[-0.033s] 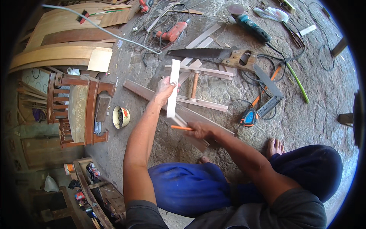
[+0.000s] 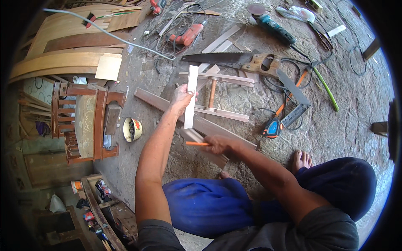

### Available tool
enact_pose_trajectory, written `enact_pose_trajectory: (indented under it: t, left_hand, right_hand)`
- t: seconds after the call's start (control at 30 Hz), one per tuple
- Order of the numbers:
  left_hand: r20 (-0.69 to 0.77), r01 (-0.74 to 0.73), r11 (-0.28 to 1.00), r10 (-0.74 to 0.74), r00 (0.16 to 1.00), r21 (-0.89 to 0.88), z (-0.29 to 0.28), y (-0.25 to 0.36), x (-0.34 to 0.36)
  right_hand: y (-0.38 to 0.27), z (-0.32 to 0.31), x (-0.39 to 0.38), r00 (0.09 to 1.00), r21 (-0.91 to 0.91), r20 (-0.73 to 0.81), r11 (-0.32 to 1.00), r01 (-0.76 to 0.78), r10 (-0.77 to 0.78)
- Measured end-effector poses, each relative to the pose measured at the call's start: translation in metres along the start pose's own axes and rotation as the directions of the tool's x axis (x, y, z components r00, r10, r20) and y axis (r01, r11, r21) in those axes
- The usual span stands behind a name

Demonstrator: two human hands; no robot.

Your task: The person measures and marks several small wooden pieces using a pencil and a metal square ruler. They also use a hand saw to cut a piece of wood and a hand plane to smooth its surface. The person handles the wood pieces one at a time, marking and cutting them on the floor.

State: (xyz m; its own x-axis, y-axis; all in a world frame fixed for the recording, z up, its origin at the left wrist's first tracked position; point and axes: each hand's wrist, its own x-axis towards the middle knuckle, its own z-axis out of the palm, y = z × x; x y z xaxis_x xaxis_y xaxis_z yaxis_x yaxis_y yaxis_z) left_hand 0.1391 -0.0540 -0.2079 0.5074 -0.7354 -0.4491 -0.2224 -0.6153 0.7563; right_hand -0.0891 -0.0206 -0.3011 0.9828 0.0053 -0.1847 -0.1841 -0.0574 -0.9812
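Observation:
My left hand (image 2: 182, 97) is closed around a short, pale wooden block (image 2: 191, 100), held lengthwise away from me. A thin dark tip pokes out beside its fingers; I cannot tell what it belongs to. Closer to me, my right hand (image 2: 217, 144) grips a slim orange stick (image 2: 196, 143), its free end pointing left, below the block's near end. Under both hands a long wooden board (image 2: 226, 136) lies slantwise on the floor, with a shorter wood piece (image 2: 218, 159) beneath the right hand. Just beyond lies an H-shaped wooden frame (image 2: 212, 94) with a round crossbar.
A handsaw (image 2: 222, 58), metal square (image 2: 296, 115) and blue-and-black tape measure (image 2: 272, 127) lie to the right. Farther off are a teal angle grinder (image 2: 274, 29), a red power tool (image 2: 188, 34) and cables. At left stand an enamel bowl (image 2: 132, 129) and a wooden chair (image 2: 99, 121).
The orange stick has dipped slightly and now lies nearly level. My left hand and the block have hardly moved.

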Motion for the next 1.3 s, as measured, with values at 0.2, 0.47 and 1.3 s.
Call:
enact_pose_trajectory:
  t: [0.2,0.47,1.3]
  left_hand:
    - [-0.031,-0.054,0.882,0.077,0.997,0.468,0.026,-0.007,0.038]
    - [0.019,-0.148,0.765,0.175,0.984,0.626,0.033,-0.026,0.079]
    - [-0.077,-0.071,0.765,0.156,0.985,0.640,0.064,-0.002,0.062]
  right_hand:
    - [0.001,0.016,0.004,1.000,-0.331,0.018,0.943,0.024,-0.019]
    - [0.016,0.031,-0.001,0.990,-0.498,-0.126,0.859,-0.121,0.066]
    - [0.027,0.018,0.012,0.985,-0.270,-0.164,0.959,-0.088,0.044]
